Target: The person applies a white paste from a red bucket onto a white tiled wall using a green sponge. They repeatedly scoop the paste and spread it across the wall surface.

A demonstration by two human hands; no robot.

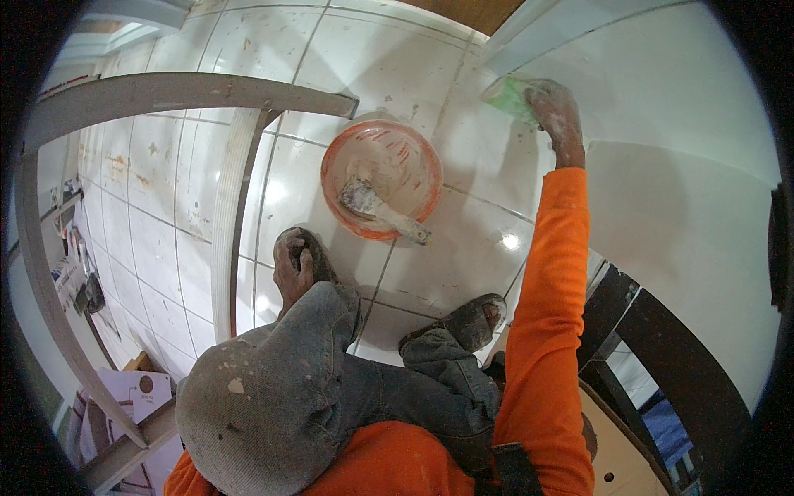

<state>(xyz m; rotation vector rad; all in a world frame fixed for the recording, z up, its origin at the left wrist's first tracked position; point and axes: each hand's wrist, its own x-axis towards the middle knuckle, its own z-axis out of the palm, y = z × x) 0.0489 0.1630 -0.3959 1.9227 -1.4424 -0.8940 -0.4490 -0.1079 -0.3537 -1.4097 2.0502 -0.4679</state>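
My right hand [552, 107], at the end of an orange sleeve, reaches far out and presses a green sponge block [509, 95] against the white wall [678, 165] near its lower corner. My left hand [292, 263] rests on my raised knee in dusty grey trousers, fingers curled, holding nothing. On the tiled floor [471, 248] between my hands sits a round orange bowl [339, 157] smeared with white paste. A putty knife [380, 211] with a pale handle lies in it, its handle sticking out over the near rim.
A grey wooden frame [165, 91] with a cross rail and upright [230, 215] stands at the left. My sandalled foot [473, 318] is planted on the tiles. Dark framing [662, 347] sits at the lower right, cardboard and clutter [124, 397] at the lower left.
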